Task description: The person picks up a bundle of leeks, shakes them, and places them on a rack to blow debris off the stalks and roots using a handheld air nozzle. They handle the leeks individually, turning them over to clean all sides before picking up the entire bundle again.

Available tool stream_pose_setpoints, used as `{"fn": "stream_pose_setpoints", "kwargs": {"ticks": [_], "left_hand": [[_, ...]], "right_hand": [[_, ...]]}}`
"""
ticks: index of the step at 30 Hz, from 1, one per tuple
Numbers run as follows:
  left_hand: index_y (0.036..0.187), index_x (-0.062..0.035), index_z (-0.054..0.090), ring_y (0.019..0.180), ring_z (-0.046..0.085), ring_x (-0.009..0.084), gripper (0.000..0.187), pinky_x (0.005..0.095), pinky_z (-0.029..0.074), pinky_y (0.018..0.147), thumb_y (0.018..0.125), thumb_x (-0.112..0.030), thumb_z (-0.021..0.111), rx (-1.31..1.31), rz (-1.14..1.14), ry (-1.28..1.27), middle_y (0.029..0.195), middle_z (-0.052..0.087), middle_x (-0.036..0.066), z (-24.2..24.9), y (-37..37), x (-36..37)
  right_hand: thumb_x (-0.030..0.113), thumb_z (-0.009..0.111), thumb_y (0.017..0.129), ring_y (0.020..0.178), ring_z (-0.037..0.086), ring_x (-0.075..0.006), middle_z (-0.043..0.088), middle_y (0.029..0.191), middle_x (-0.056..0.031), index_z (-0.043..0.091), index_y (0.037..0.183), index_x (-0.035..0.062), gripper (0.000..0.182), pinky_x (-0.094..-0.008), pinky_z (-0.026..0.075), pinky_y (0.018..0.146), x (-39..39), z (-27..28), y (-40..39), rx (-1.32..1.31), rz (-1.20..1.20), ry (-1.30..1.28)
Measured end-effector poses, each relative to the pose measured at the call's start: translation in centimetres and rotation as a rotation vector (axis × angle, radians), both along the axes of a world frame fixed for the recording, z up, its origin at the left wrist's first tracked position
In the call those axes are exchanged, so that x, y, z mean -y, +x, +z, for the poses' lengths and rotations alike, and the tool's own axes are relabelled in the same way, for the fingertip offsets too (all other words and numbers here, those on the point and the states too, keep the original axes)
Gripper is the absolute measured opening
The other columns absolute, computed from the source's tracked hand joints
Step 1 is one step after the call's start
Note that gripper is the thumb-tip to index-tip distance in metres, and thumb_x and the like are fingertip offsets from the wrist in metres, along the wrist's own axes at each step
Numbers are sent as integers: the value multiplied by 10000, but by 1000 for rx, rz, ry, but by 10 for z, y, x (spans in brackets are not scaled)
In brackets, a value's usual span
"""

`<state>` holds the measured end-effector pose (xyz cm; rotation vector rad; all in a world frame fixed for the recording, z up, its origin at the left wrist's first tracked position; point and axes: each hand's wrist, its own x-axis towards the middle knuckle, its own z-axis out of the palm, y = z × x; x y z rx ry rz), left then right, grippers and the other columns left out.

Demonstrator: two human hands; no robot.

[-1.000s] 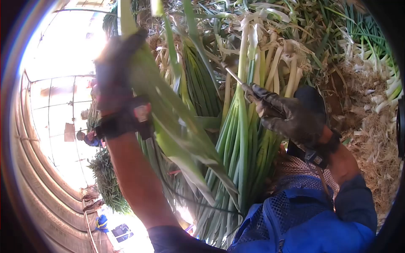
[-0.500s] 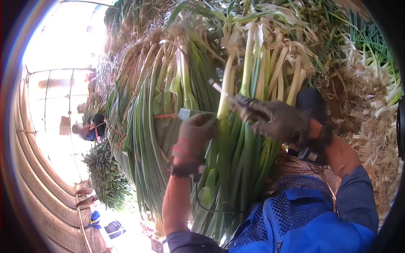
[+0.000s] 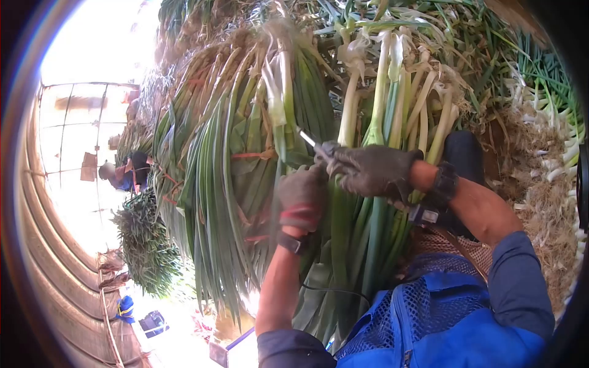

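My left hand [image 3: 300, 195], in a dark glove with a red cuff, is closed at the green leaf part of a long green onion [image 3: 287, 92]. Its pale stalk runs upward and is blurred. My right hand [image 3: 380, 172], gloved too, is closed around a small knife [image 3: 308, 138] whose narrow, light blade points up and left. Both hands almost touch. Beneath my right hand lies a row of thick green onions [image 3: 378, 92], white ends up and leaves hanging toward me. To the left is a big heap of bundled green onions [image 3: 215, 165], bound with reddish ties [image 3: 254, 156].
More green onions with roots and dry leaves [image 3: 534, 172] are piled along the right. Another leafy bundle [image 3: 147, 239] lies lower left. A person [image 3: 129, 175] is bent over at the far left, near a ribbed, curved wall [image 3: 55, 276]. A blue item [image 3: 125, 308] lies below.
My left hand has moved slightly right, and the knife has shifted slightly left and lower. The green onion above my left hand has swung a little to the right. The whole view has shifted slightly.
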<state>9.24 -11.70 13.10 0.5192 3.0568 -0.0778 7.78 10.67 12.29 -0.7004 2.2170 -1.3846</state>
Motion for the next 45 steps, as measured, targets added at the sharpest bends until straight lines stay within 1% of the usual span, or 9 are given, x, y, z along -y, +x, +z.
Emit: {"fn": "stream_pose_setpoints", "kwargs": {"ticks": [3, 6, 10, 19, 22, 30, 34, 36, 45], "left_hand": [[954, -140, 747, 757, 710, 341, 146, 470, 551, 745, 942, -274, 691, 236, 203, -22, 795, 697, 155, 21, -6, -10], [1064, -65, 765, 717, 707, 216, 267, 344, 549, 727, 937, -300, 762, 180, 399, 643, 828, 756, 88, 1, -3, 15], [1102, 7, 745, 766, 710, 201, 444, 324, 546, 765, 910, -388, 810, -198, 528, 424, 881, 770, 108, 15, -30, 46], [1065, 33, 763, 788, 712, 192, 391, 333, 547, 774, 911, -326, 780, 199, 608, 652, 957, 789, 133, 13, -79, 44], [966, 15, 762, 712, 680, 140, 291, 295, 535, 715, 944, -274, 747, 178, 558, 773, 871, 775, 84, 20, -106, 46], [1090, -92, 723, 956, 699, 198, 187, 348, 567, 832, 996, -252, 702, 157, 481, 1913, 1003, 715, 44, 121, -158, 26], [1194, -26, 724, 890, 662, 151, 292, 313, 545, 792, 956, -192, 761, 287, 666, 1118, 1032, 728, 60, 25, -123, 65], [1175, 9, 728, 837, 658, 122, 280, 307, 548, 755, 961, -169, 758, 252, 492, 968, 983, 741, 39, -8, -84, 68], [1034, 14, 735, 743, 694, 172, 343, 338, 548, 731, 879, -278, 825, 391, 670, 605, 824, 748, 87, 30, -76, 25]], "right_hand": [[408, 618, 937, 1007, 707, -437, 724, 1100, -268, 395, 1570, 63, 755, -483, 561, 891, 9, 8, -1, 45, 21, 39], [376, 618, 943, 989, 716, -425, 726, 1088, -264, 397, 1568, 61, 734, -481, 567, 881, 10, 30, -10, 90, -110, 46], [276, 636, 975, 934, 737, -388, 741, 1107, -177, 391, 1579, 92, 678, -456, 578, 828, 30, -16, 0, -49, -70, -33], [274, 668, 954, 1021, 733, -345, 734, 1155, -156, 588, 1333, 72, 436, -403, 560, 881, 18, -16, -11, 4, -139, -26], [262, 655, 968, 1090, 718, -347, 705, 1257, -198, 493, 1497, 67, 587, -405, 554, 942, 3, -1, -5, 86, -202, -165], [262, 646, 980, 1037, 745, -291, 729, 1176, -201, 437, 1545, 60, 635, -410, 562, 914, 19, 8, -8, 102, -125, -157], [233, 642, 957, 1051, 734, -325, 733, 1157, -203, 490, 1492, 24, 595, -427, 560, 903, 41, 6, -61, 133, -248, 2], [227, 606, 995, 1057, 724, -266, 731, 1177, -191, 450, 1514, 16, 582, -377, 554, 897, 72, -73, -123, 29, -239, -250], [196, 610, 938, 1279, 649, -258, 657, 1392, -197, 417, 1536, -46, 673, -321, 510, 1060, 65, -30, -214, -169, -285, 289]]}}
